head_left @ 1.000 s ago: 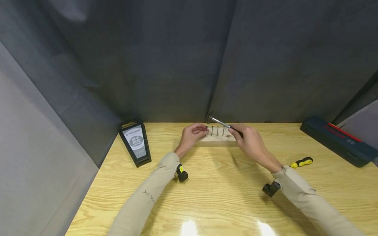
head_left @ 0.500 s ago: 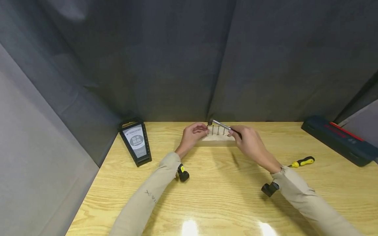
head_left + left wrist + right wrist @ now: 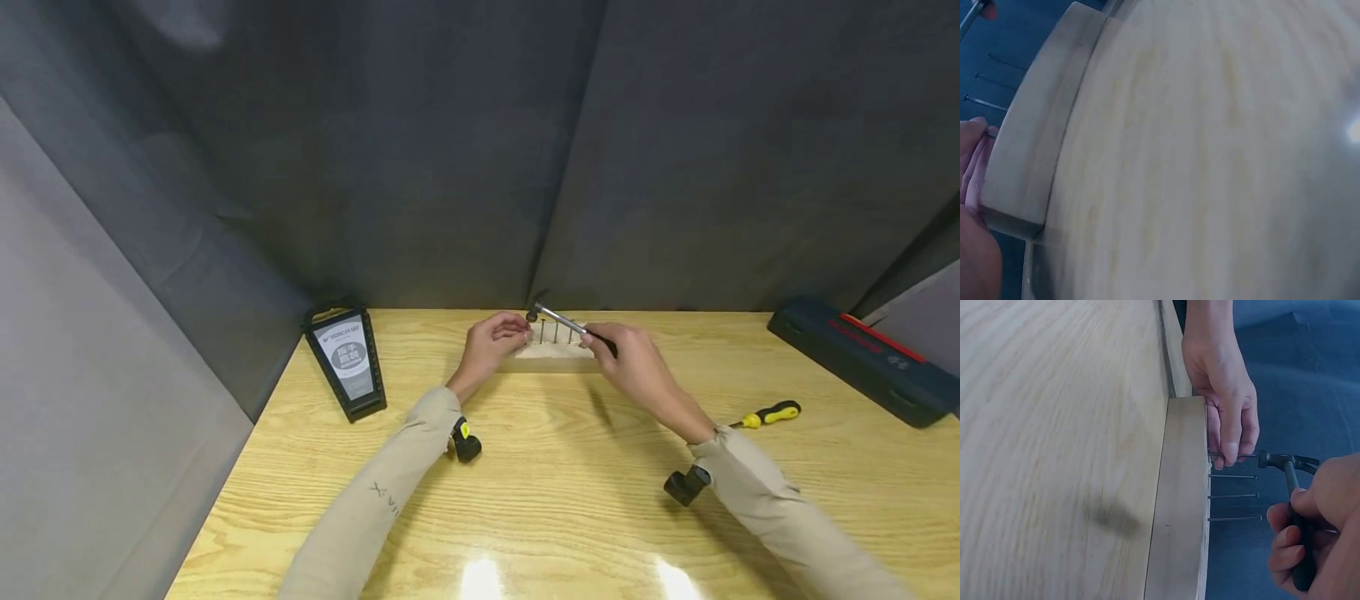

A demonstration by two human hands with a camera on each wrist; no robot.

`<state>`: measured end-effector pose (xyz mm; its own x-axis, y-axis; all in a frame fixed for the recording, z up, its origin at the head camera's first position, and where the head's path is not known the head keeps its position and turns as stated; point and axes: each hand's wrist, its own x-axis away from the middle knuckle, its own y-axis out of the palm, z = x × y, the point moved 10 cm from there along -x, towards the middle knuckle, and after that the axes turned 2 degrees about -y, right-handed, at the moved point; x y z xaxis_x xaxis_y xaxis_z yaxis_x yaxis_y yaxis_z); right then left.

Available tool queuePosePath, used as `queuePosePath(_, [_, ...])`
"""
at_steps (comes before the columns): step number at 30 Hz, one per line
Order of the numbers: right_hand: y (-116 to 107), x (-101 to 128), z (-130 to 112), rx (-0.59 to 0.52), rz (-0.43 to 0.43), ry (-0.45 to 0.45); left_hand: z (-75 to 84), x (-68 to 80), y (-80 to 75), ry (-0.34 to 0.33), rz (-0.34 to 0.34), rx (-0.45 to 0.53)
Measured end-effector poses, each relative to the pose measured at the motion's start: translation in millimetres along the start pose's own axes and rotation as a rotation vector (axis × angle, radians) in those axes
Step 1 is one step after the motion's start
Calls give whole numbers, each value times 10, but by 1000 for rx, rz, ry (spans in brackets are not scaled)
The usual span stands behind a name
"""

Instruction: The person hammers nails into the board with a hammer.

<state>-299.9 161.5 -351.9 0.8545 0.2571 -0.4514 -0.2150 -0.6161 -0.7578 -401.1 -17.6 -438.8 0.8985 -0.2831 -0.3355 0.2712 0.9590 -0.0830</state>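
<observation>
Nails of thin grey steel (image 3: 1232, 477) stand in a row in the pale wooden block (image 3: 551, 357) at the far edge of the yellow wooden table (image 3: 570, 483). Left hand (image 3: 491, 340) pinches the endmost nail; right hand (image 3: 630, 358) grips a small black-handled hammer (image 3: 1288, 472), head touching it. Dark curtain (image 3: 465, 150) hangs close behind.

Four nails (image 3: 1233, 476), one hammer (image 3: 1287, 469), one wood block (image 3: 1179, 506), one screwdriver (image 3: 767, 414)
</observation>
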Motion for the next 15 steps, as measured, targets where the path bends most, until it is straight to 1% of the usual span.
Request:
queuePosePath(6, [9, -7, -23, -15, -18, 9, 16, 9, 16, 15, 22, -20])
queuePosePath(10, [-51, -39, -87, 5, -13, 0, 34, 18, 12, 20, 18, -23])
queuePosePath(12, [-136, -69, -145, -4, 21, -19, 35, 27, 13, 18, 11, -24])
queuePosePath(14, [-266, -108, -228, -26, 94, -60, 30, 35, 11, 14, 2, -18])
queuePosePath(15, [-349, -126, -273, -43, 146, -88, 24, 36, 12, 13, -2, -13])
